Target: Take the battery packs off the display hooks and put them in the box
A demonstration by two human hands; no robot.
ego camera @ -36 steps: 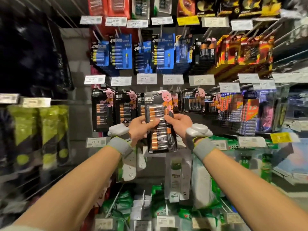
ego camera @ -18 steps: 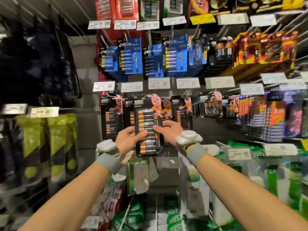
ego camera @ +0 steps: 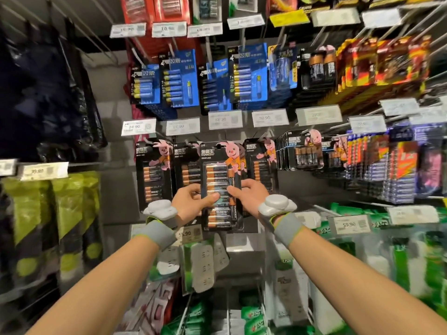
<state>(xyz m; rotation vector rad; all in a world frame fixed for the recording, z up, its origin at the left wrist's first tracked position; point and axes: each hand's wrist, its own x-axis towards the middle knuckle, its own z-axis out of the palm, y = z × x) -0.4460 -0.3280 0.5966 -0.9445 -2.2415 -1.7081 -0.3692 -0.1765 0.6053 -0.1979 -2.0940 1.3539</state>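
Observation:
I hold a black battery pack point(ego camera: 219, 175) with a pink rabbit on its card upright in front of the display. My left hand point(ego camera: 191, 203) grips its left edge, thumb across the front. My right hand point(ego camera: 249, 193) grips its right edge. Its top hang hole is level with the hook row. More black packs of the same kind hang on hooks behind it, one at the left point(ego camera: 152, 172), one at the right point(ego camera: 262, 163), and a thick stack point(ego camera: 300, 153) further right. No box is in view.
Blue battery packs point(ego camera: 180, 78) hang on the row above, red ones higher up. White price tags point(ego camera: 225, 119) stick out on hook ends. White power strips point(ego camera: 200, 267) and green packages hang below. Yellow-green bags point(ego camera: 70, 213) fill the left shelf.
Both hands have kept their grip on the pack. The view has shifted and the pack now sits closer to the hanging row of black packs, slightly lower against the price tags.

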